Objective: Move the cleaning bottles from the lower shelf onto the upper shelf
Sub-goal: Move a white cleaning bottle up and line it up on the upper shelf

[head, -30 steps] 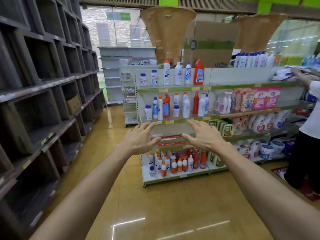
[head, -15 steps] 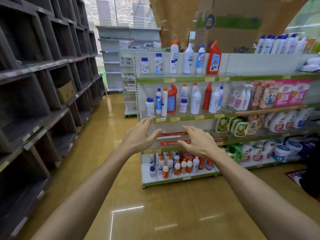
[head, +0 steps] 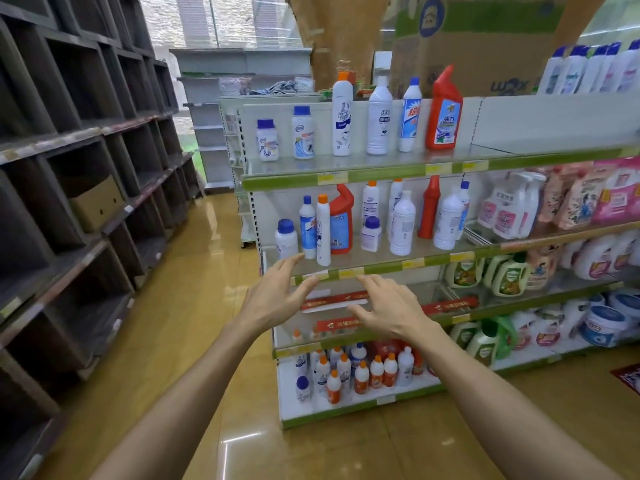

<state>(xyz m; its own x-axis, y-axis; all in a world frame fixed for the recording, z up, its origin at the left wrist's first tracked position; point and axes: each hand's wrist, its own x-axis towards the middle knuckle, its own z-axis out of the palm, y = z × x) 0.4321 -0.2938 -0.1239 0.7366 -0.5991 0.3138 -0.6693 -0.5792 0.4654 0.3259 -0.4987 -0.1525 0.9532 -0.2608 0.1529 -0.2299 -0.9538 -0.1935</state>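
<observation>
Reaching in, nothing lifted yet. Left hand [head: 277,299] and right hand [head: 391,311] spread, empty, short of the lower shelf [head: 374,270]. Next: grasp a bottle [head: 323,230], raise to upper shelf [head: 346,176].

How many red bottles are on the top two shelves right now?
3. One red bottle stands rightmost on the upper shelf; on the lower shelf, one left of centre, one further right. Others could be hidden.
</observation>
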